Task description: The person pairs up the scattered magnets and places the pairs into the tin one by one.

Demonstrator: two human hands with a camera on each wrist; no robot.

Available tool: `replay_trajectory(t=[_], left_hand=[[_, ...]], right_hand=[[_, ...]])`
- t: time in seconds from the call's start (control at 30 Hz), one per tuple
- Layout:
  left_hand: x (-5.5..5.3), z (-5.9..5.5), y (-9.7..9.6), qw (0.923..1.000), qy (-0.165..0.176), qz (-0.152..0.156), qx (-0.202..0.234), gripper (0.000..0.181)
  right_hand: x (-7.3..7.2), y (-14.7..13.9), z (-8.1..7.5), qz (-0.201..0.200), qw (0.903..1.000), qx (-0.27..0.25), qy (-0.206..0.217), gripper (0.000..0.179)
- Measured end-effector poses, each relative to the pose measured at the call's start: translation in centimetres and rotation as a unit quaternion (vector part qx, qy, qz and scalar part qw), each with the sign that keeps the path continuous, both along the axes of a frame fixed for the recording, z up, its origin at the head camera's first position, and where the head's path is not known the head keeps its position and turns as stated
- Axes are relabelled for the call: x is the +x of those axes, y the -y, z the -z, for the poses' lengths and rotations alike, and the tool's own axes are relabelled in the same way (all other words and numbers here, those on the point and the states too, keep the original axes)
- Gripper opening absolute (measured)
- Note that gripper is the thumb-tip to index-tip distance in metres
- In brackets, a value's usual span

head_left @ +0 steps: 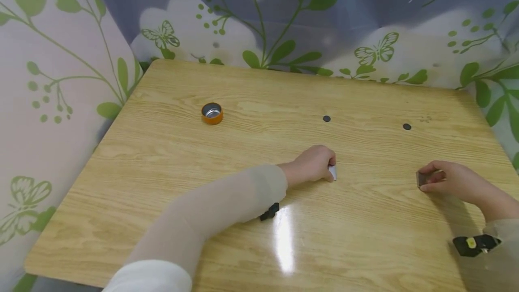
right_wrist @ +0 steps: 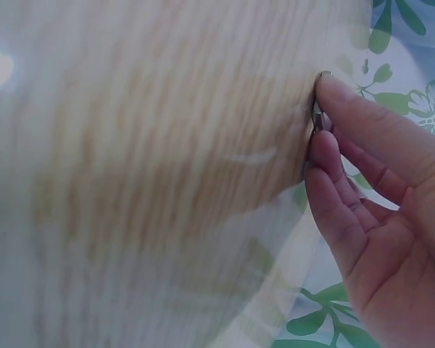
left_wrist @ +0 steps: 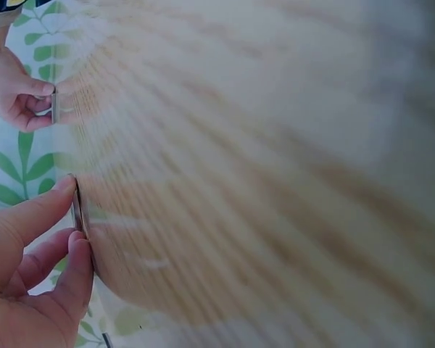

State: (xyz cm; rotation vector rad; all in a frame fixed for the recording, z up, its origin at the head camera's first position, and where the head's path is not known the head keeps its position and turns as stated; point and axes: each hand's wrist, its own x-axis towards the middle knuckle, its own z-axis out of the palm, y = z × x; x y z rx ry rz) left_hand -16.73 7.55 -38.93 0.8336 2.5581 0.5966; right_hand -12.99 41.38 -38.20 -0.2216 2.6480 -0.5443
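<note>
In the head view my left hand [head_left: 311, 164] is at the middle of the table, pinching a small flat pale-grey piece [head_left: 332, 172] between thumb and fingers. Edge-on in the left wrist view, that piece [left_wrist: 77, 206] is a thin, dark-rimmed plate close to the tabletop. Over on the right, my right hand [head_left: 458, 183] grips a similar flat, squarish grey-brown piece [head_left: 421, 179] on edge. The right wrist view shows its thin side [right_wrist: 313, 119] between thumb and fingertips. What kind of pieces these are, I cannot tell.
Beyond my hands, two small dark discs [head_left: 326, 118] lie apart on the wooden table [head_left: 259, 139]. Farther left stands a small round orange bowl [head_left: 212, 120] with a silvery inside. Leaf-patterned cloth [head_left: 284, 21] hangs along the table's back and left edges.
</note>
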Motion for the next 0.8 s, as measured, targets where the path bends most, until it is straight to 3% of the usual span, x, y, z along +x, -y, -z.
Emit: replay_trajectory(t=[0.2,0.5,0.8], left_hand=[[0.2,-0.2,-0.4,0.9997,-0.010,0.012,-0.017,0.029],[0.3,0.0,-0.7,0.9997,-0.015,0.005,-0.018,0.024],[0.3,-0.4,-0.9,0.9996,-0.020,0.004,-0.017,0.025]], right_hand=[[0.1,0.2,0.1,-0.014,0.9998,-0.007,-0.011,0.044],[0.2,1.0,0.2,-0.040,0.9985,-0.013,-0.036,0.040],[0.2,1.5,0.1,-0.039,0.9985,-0.009,-0.037,0.040]])
